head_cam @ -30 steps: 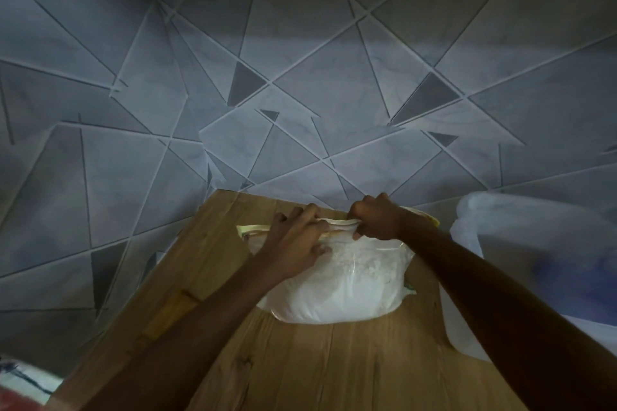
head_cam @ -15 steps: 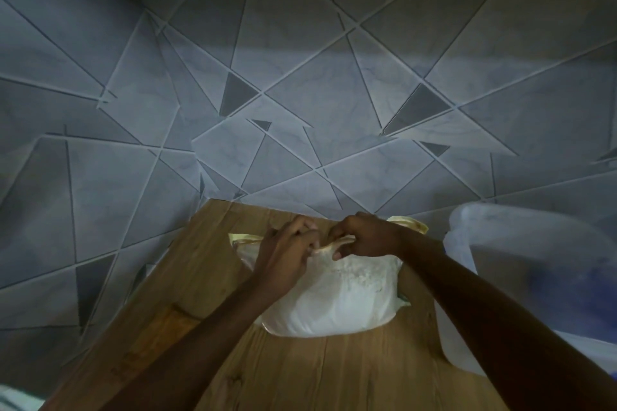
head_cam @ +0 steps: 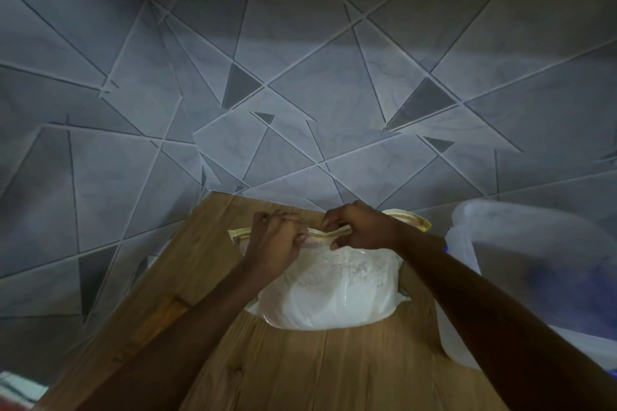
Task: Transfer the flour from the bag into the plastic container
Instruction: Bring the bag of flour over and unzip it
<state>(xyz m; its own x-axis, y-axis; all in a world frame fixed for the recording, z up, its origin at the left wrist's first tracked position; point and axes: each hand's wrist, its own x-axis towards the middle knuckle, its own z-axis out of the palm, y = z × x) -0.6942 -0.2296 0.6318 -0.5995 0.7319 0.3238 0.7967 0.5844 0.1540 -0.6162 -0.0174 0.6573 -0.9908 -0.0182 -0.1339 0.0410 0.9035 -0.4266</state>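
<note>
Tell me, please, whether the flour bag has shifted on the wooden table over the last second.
No. The flour bag lies just as close to the far edge of the wooden table as before.

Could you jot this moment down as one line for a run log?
stage: opening bag | left hand: grip on flour bag top strip | right hand: same | plastic container: beside bag | flour: not poured

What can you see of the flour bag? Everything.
The flour bag is clear plastic, bulging with white flour, with a pale yellow strip along its top edge. It sits upright on the wooden table, left of the plastic container. The left hand and right hand pinch that strip near its middle.
</note>
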